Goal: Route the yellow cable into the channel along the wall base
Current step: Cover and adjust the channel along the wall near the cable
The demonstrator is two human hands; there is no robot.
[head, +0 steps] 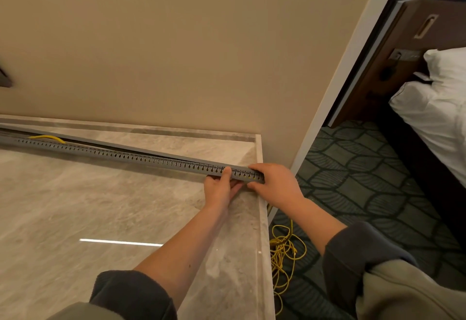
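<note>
A grey slotted channel (pixel 126 155) lies along a marble slab (pixel 100 206), just out from the base of a beige wall (pixel 151 42), running from the left edge to the slab's right corner; both hands are at its right end; the left hand (pixel 220 189) pinches it, thumb up against the slotted front face and fingers tucked beneath; the right hand (pixel 276 184) grips the very end, fingers curled over the top and thumb below; the two hands sit close together, not quite touching. The yellow cable (pixel 281 254) lies mostly in a loose tangle on the patterned carpet (pixel 353 168) beside the slab's right edge, below the right forearm; a short loop of it rises out of the channel far to the left, and specks of yellow show through the slots between the hands; how the tangle joins the channel cannot be seen. Dark sleeves are pushed up both forearms; a bed (pixel 433 107) with white linen stands at the right, well apart.
</note>
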